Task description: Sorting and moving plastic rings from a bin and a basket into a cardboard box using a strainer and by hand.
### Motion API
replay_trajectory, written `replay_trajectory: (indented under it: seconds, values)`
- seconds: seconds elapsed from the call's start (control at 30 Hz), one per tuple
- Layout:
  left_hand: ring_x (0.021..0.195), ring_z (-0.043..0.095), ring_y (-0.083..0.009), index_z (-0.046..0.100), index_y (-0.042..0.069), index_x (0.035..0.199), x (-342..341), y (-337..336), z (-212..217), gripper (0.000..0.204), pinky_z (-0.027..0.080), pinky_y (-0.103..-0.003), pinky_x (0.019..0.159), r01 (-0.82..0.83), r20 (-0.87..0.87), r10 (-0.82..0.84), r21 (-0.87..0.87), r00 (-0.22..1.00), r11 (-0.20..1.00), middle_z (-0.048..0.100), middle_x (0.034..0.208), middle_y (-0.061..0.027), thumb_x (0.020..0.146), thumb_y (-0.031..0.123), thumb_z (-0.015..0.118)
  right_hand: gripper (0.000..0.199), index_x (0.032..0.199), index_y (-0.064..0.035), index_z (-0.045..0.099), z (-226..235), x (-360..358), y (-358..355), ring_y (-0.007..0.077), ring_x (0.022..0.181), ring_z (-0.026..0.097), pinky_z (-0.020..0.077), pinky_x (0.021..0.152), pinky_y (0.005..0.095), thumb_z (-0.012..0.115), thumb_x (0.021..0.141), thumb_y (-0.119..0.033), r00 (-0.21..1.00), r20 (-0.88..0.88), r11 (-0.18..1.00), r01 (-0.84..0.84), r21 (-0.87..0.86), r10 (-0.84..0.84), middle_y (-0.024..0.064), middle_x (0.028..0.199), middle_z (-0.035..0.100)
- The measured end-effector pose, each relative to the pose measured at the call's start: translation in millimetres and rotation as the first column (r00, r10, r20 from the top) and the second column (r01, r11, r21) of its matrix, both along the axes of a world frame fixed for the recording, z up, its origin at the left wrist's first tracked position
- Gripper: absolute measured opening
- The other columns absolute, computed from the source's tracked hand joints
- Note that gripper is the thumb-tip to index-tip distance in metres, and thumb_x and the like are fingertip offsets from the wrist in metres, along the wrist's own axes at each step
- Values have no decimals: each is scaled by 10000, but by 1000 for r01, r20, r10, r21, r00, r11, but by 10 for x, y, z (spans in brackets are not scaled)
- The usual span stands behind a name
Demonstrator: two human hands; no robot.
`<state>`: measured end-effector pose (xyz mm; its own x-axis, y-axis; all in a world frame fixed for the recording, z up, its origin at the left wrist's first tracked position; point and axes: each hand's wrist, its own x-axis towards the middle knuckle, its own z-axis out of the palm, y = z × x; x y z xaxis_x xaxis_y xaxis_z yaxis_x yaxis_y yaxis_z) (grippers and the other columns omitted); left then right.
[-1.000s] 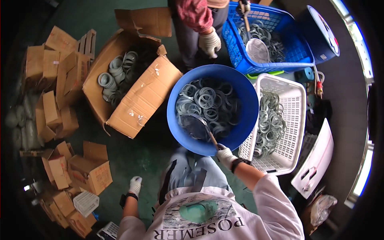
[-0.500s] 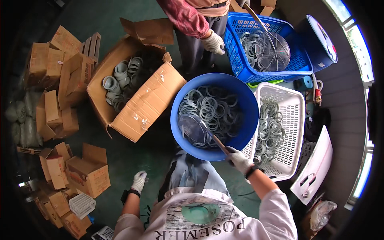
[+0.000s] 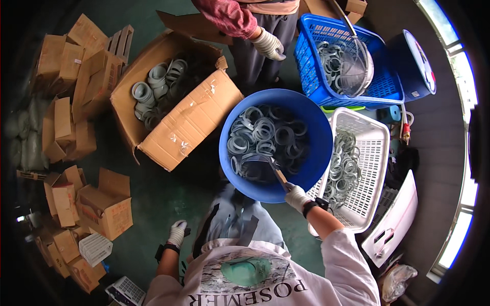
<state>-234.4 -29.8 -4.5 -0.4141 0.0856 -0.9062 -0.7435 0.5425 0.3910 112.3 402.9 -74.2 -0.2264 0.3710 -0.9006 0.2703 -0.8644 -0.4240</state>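
My right hand (image 3: 297, 198), in a white knit glove, is wrapped round the wooden handle of a wire-mesh skimmer (image 3: 279, 174). The skimmer's mesh head lies low among grey rings (image 3: 264, 129) inside a round blue tub (image 3: 326, 133); part of it is hard to make out against the rings. My left hand (image 3: 177, 233), also gloved, hangs at my left side, with fingers loosely bent and a little apart, holding nothing that I can see. Right of the tub, more rings (image 3: 343, 171) lie in a white plastic basket (image 3: 374, 168), close to my right hand.
Across the tub stands a co-worker with a gloved hand (image 3: 269, 45); another mesh skimmer (image 3: 356, 71) is over the blue basket (image 3: 390, 92) of rings. A large cardboard box (image 3: 191, 120) of grey rings is left of the tub. Cartons (image 3: 104, 204) pile up further left.
My right hand has shifted slightly left and up, and the skimmer head has moved toward the tub's near side, lower among the rings. The co-worker's skimmer has tilted over the blue basket.
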Motion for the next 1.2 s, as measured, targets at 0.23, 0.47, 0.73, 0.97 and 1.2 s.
replay_trajectory:
  seconds: [0.23,0.47,0.73,0.97,1.2]
  values:
    - [737,633,-270,545,56,1015,272,-518,320,259,546,-399,619,-155,-5,158,-209,987,965,610,922,-120,793,172,610,370,1112,-62,573,373,-707,-451,331,1019,568,457,806,333,488,752,-74,532,537,488,-840,237,655,200,1038,608]
    - [673,617,-244,565,73,1035,24,-303,99,263,540,-368,586,-184,-22,183,-106,983,977,611,872,-96,789,152,616,546,1251,-75,498,2005,-138,-74,97,729,531,432,634,234,548,716,17,713,284,696,-696,177,641,16,866,558]
    - [680,618,-223,594,87,996,5,33,43,209,540,-370,575,-153,-10,153,22,988,988,602,832,-72,820,197,622,561,1272,-133,488,1415,883,322,200,762,594,459,674,280,542,731,6,718,290,663,-696,276,633,87,881,633]
    - [702,632,-263,543,75,1080,149,-281,122,299,543,-379,595,-171,2,171,-53,985,984,618,920,-116,805,170,610,515,1248,-164,482,1265,-256,479,352,856,620,489,717,416,481,742,-71,100,655,54,-995,89,749,200,904,633]
    - [714,634,-269,498,53,1139,261,-357,330,387,547,-385,609,-186,-21,185,-142,982,972,615,922,-126,789,169,615,443,1303,-188,415,870,-704,-16,335,1014,585,489,831,406,447,862,-172,-51,662,117,-971,-207,748,168,1130,574]
